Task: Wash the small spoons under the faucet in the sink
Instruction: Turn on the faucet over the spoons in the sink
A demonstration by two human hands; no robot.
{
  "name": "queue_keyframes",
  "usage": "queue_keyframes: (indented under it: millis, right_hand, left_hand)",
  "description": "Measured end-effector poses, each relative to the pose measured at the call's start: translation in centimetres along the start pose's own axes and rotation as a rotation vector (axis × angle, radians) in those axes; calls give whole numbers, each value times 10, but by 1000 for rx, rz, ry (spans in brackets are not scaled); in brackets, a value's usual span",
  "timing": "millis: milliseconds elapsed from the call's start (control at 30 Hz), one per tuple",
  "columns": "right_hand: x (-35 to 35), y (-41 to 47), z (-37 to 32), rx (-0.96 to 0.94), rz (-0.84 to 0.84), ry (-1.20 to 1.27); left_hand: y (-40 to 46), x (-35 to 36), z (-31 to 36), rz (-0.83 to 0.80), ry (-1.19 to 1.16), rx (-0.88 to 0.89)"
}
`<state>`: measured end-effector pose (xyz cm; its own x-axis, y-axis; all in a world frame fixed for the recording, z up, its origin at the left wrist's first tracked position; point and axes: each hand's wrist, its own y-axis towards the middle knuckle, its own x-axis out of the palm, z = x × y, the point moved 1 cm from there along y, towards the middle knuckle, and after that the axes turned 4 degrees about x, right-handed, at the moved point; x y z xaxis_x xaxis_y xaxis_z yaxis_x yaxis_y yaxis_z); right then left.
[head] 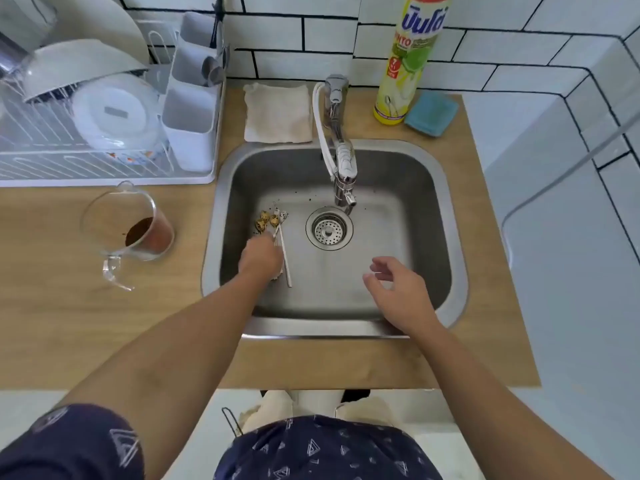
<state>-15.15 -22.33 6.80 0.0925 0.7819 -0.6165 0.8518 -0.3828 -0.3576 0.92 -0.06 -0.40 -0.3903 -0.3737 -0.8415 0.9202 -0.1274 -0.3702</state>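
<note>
Over sink [450,216]: left hand [260,257] on small spoons [273,221]; right hand [396,289] hovering, loosely curled.

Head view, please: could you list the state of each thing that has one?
faucet: off, no water visible
small spoons: dirty, on sink floor
left hand: over spoon handles, grip unclear
right hand: empty, relaxed
glass pitcher: tipped, brown residue

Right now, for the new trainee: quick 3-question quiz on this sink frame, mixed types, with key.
1. True or false: water runs from the faucet.
2. Which hand is on the small spoons? A) left hand B) right hand
3. Fill in: the spoons lie in the sink, on the ___ side of the drain strainer.

Key: 1 false, no stream shows. 2 A. 3 left.
</note>
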Motion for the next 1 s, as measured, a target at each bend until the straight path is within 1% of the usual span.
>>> queue_keyframes:
  millis: [33, 133, 367, 433, 667, 767, 833, 900, 933, 1000]
  right_hand:
    - [1, 3, 2, 1, 0, 27]
    - [0, 8, 2, 15, -11, 62]
    - [-4, 21, 1, 17, -13, 109]
    - [-6, 26, -1, 21, -15, 130]
    - [-22, 43, -18, 7, -4, 145]
    - [-31, 53, -31, 15, 29, 182]
    - [-39, 66, -52, 22, 102, 295]
    - [-48, 91, -81, 22, 187, 471]
    - [-51, 106, -98, 20, 198, 568]
    - [-56, 135, -134, 39, 133, 729]
  left_hand:
    - [2, 1, 2, -24, 28, -16]
    - [12, 12, 4, -23, 115, -18]
    - [28, 24, -1, -31, 211, -63]
    - [31, 23, -5, -55, 231, -75]
    - [30, 19, -10, -72, 78, -158]
    - [26, 16, -12, -96, 46, -188]
    - [24, 14, -13, -116, 48, -185]
    - [21, 8, -12, -154, 77, -162]
    - [20, 5, -11, -164, 85, -143]
    - [17, -2, -8, -161, 52, -103]
